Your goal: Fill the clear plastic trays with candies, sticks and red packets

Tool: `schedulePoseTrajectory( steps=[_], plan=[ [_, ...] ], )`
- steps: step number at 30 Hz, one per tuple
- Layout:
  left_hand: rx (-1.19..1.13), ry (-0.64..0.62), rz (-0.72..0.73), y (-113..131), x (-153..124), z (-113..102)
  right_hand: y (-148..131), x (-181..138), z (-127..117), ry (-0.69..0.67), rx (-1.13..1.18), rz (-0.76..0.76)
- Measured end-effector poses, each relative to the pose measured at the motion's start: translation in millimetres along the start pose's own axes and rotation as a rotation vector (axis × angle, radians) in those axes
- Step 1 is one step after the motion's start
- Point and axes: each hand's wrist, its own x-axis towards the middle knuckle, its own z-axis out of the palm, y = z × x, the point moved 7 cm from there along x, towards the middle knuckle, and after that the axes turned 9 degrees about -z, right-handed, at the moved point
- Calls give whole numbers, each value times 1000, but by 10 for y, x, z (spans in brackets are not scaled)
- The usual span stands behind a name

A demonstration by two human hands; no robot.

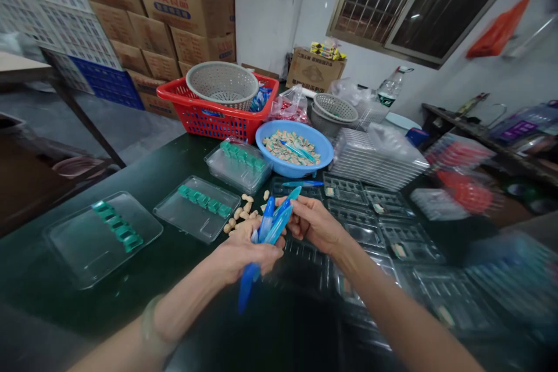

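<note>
My left hand (pixel 239 247) is closed around a bunch of slim, pointed blue plastic pieces (pixel 278 226), dark blue and light blue, whose tips stick out above and below the fist. Beside it, my right hand (pixel 316 222) pinches the upper end of a light-blue piece (pixel 295 193) from the same bunch. Just behind the hands, unshelled peanuts (pixel 244 214) lie on the dark green table (pixel 174 279). To the right are compartmented clear trays (pixel 342 189), some with a small pale chip in them. Another blue piece (pixel 303 183) rests on a tray behind my right hand.
A blue basin (pixel 265 157) holds many small chips. Clear lids with green strips (pixel 204 200) lie left. Behind stand a red basket (pixel 209 122) with a grey colander (pixel 222 84), and stacked clear trays (pixel 375 157). Cartons (pixel 170 6) are piled by the wall.
</note>
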Motion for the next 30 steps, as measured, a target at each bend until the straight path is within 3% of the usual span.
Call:
schedulePoseTrajectory(
  steps=[3,8,15,18,23,27,30],
  plan=[
    [-9,-87,-26,-37,-3,99,63,-71,-58,104,53,38],
    [-119,-228,-59,-25,-13,230,70,-116,-230,261,23,-69],
    [-248,-251,-93,-70,29,129,-35,-245,-595,449,121,-200],
    [-281,-222,-63,-53,41,75,-127,-381,-962,575,118,-226],
    [-295,-159,-34,-26,62,8,-377,-651,-1842,829,-82,-288],
    [-289,-146,-42,-55,91,-17,-429,-625,-2386,889,-212,-249],
    [-279,-136,-27,-75,120,-56,-401,-437,-2606,865,-330,-191]
  ],
)
